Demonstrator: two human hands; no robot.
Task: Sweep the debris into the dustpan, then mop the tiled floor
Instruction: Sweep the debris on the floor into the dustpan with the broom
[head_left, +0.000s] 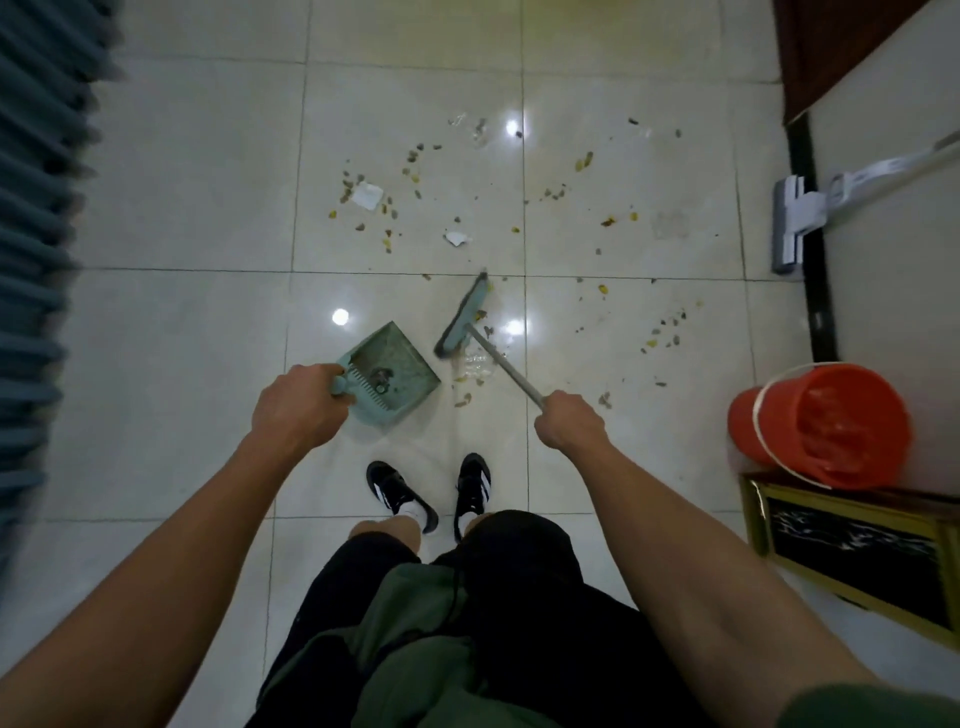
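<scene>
Two arms outstretched — left hand (298, 402) fingers gripping dustpan (390, 375), right hand (570, 421) fingers gripping broom (465, 318) handle

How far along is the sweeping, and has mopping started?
Early. A little debris lies in the dustpan, held by the left hand. The right hand grips the broom. Scraps still litter the tiles. The mop leans by the wall, untouched.

Teal dustpan (400, 371) on tiles, broom (464, 318) beside, debris (415, 171) scattered
</scene>
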